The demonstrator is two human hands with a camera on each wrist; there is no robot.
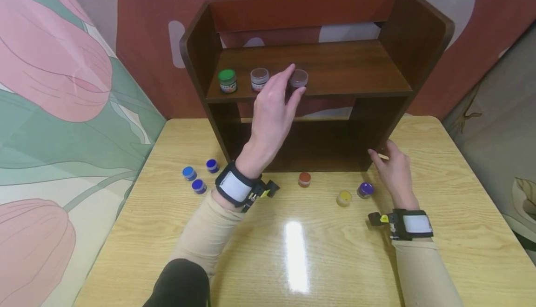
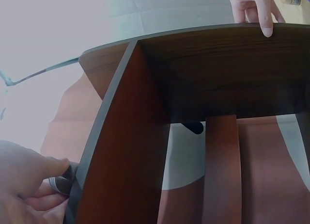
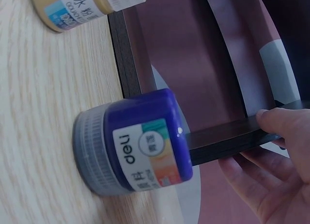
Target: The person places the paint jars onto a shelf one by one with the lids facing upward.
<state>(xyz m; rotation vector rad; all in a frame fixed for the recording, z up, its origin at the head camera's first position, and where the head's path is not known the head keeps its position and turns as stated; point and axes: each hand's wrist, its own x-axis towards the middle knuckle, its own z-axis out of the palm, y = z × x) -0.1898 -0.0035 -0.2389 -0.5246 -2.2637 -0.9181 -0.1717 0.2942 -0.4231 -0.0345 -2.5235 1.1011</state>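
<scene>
My left hand (image 1: 270, 107) pinches a small paint jar (image 1: 299, 78) between thumb and fingers at the front of the shelf's upper board. In the left wrist view the jar (image 2: 60, 183) looks dark and is partly hidden by the fingers. To its left on the same board stand a clear-topped paint jar (image 1: 259, 78) and a green paint jar (image 1: 228, 80). My right hand (image 1: 395, 167) grips the front edge of the right side panel of the brown wooden shelf (image 1: 423, 37), thumb on one face and fingers on the other.
On the table (image 1: 335, 251), a purple gouache jar (image 1: 365, 190), a yellow jar (image 1: 344, 198) and a red jar (image 1: 304, 179) stand before the shelf. Three blue jars (image 1: 198, 186) cluster at the left. Patterned fabric (image 1: 83, 65) hangs behind and beside the table.
</scene>
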